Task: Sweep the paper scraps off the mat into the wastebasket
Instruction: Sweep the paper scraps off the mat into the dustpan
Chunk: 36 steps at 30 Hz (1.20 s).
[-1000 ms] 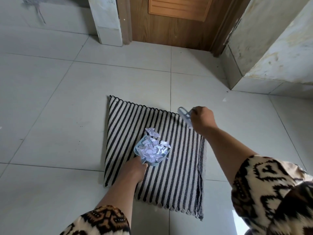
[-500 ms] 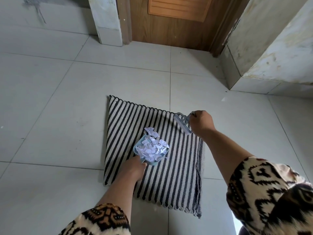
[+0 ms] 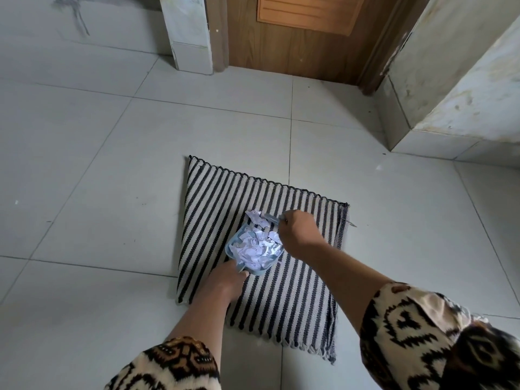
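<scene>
Two hands work over a striped mat (image 3: 219, 204) that lies flat on the grey tile floor (image 3: 107, 198). Near the middle of the mat is a small light blue dustpan (image 3: 231, 250). The paper scraps (image 3: 259, 247) are heaped inside it, and a few poke over its far edge. The left hand (image 3: 225, 280) is at the near side of the dustpan, with its grip closed on the dustpan's handle. The right hand (image 3: 298, 232) is over the mat, just right of the dustpan. Its grip is wrapped tight on a small brush (image 3: 272, 218), whose blurry end touches the far side of the pile. One tiny white bit (image 3: 378, 166) lies on the floor beyond the mat's far right corner. Far past the mat stands a brown door (image 3: 295, 46).
</scene>
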Tool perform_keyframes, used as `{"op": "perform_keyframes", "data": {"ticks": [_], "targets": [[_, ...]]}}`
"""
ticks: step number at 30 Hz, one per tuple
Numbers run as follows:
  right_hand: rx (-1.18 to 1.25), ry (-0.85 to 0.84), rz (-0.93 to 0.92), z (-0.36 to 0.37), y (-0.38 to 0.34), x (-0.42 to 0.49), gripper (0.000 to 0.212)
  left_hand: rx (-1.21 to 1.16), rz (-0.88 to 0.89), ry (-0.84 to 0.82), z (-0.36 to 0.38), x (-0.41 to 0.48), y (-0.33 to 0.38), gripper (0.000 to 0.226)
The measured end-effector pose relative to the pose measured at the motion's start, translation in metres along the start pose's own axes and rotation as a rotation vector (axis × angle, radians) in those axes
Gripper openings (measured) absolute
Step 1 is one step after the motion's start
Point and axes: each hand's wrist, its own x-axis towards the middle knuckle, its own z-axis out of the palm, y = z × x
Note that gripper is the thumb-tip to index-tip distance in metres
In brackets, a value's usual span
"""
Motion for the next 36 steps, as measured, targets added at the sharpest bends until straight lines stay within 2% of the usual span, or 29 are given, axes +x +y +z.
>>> {"op": "perform_keyframes", "data": {"ticks": [5,7,10,14,18,24,28,32,36], "targets": [[-0.035,0.0,-0.054,0.012,0.0,-0.018,0.039,-0.018,0.014,-0.006,0.0,-0.003,0.003,0.042],[-0.006,-0.001,-0.056,0.01,0.0,-0.02,0.036,-0.013,0.01,-0.006,-0.001,-0.004,0.004,0.043],[0.023,-0.09,-0.083,0.008,-0.003,-0.025,0.031,-0.023,0.003,-0.001,-0.001,-0.008,0.006,0.047],[0.002,-0.121,-0.116,0.006,-0.003,-0.029,0.033,-0.035,0.018,0.005,0.0,-0.011,0.005,0.049],[0.06,-0.136,-0.072,-0.007,-0.003,-0.023,0.03,-0.14,0.096,0.027,0.005,-0.02,0.0,0.045],[0.149,-0.144,-0.177,-0.032,-0.017,-0.019,0.025,-0.245,0.091,0.119,0.01,-0.028,-0.016,0.033],[0.242,-0.056,-0.197,-0.04,-0.023,-0.011,0.028,-0.225,0.083,0.187,0.004,-0.033,-0.024,0.024],[0.064,0.113,-0.237,-0.027,-0.023,0.003,0.029,-0.214,0.078,0.223,0.004,-0.039,-0.034,0.028],[-0.03,0.053,-0.243,0.003,-0.012,0.011,0.024,-0.197,0.081,0.149,0.005,-0.046,-0.037,0.029]]}}
